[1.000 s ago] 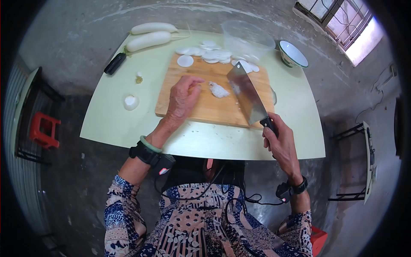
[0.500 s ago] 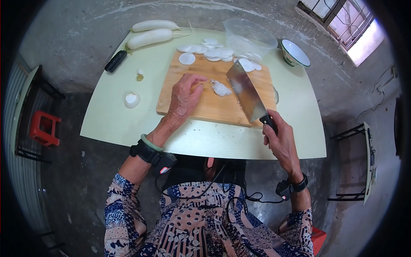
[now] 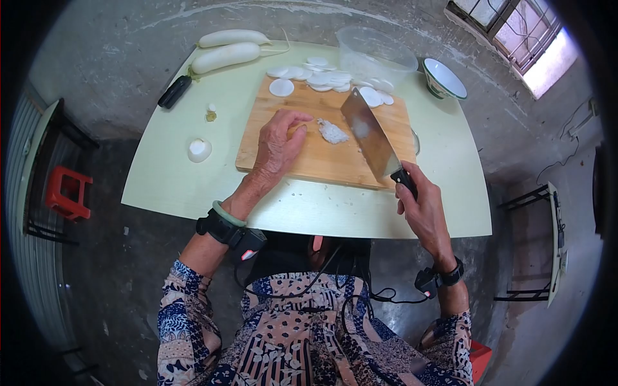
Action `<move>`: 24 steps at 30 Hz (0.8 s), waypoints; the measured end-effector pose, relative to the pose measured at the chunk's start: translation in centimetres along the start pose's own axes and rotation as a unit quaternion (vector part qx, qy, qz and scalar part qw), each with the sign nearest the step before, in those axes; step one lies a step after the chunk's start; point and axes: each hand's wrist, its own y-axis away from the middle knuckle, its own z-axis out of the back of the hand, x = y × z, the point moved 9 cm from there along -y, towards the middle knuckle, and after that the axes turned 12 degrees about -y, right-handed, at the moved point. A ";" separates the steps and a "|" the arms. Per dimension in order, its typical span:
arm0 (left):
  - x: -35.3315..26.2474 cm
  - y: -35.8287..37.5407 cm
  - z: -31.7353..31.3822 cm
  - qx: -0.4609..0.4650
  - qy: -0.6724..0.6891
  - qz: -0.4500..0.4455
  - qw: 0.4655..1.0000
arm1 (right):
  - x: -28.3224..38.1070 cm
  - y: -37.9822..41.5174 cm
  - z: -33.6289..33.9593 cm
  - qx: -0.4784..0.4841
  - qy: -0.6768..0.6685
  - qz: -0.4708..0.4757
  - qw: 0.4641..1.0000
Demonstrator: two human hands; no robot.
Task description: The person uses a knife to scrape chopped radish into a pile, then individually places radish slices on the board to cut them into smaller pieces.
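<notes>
A wooden cutting board [image 3: 322,157] lies on a pale green table [image 3: 193,180]. My left hand [image 3: 278,145] rests on the board with its fingers curled, just left of a small heap of chopped white radish [image 3: 332,132]. My right hand [image 3: 421,209] grips the black handle of a cleaver [image 3: 372,135], whose broad blade points up across the board to the right of the heap. Several round white radish slices [image 3: 325,78] are spread along the board's far edge.
Two whole white radishes [image 3: 225,48] lie at the table's far left, with a black peeler [image 3: 174,92] beside them. A clear plastic tub [image 3: 375,55] and a green-rimmed bowl [image 3: 443,80] stand at the far right. A radish end [image 3: 198,149] sits left of the board. A red stool [image 3: 63,193] stands on the floor.
The cleaver blade has shifted slightly to the right and forward. My left hand stays in place beside the chopped heap.
</notes>
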 end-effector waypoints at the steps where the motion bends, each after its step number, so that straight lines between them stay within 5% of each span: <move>1: 0.0 0.0 0.0 -0.001 -0.004 -0.002 1.000 | 0.2 0.0 0.0 -0.002 0.001 0.006 1.000; 24: 0.3 0.0 0.0 -0.002 -0.003 0.000 1.000 | -0.4 -1.1 0.4 -0.018 0.015 0.019 1.000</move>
